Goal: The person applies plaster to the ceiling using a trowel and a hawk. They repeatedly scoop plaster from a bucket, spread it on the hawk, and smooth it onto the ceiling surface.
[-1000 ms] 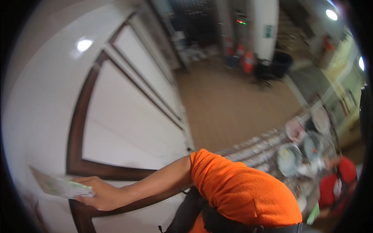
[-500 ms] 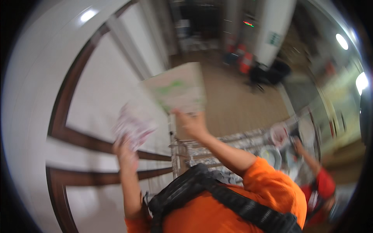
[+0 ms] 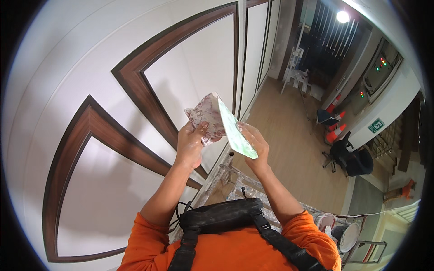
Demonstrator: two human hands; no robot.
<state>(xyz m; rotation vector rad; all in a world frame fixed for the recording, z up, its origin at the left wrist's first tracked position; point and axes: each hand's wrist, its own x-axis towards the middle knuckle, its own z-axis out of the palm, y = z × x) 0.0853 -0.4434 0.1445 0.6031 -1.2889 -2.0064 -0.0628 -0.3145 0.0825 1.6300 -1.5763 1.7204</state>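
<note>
Just ahead of my chest, my left hand grips a flat filler spreader caked with pinkish-white paste, thumb on its face. My right hand holds a pale green and white filler spreader, tilted nearly on edge, its fingers partly behind the plate. The two spreaders come together at their upper edges; whether they touch there I cannot tell. Paste spots both hands. To the left stands a white wall with brown wooden frame moulding.
Below me is a paint-splattered scaffold platform, with buckets to the lower right. On the wooden floor beyond stand a black office chair and orange cones. A pillar with a green sign rises at right.
My view has turned, bringing more of the framed wall into sight. The two spreaders, apart before, are now close together, the right one turned edge-on. The other person's red sleeve is out of view.
</note>
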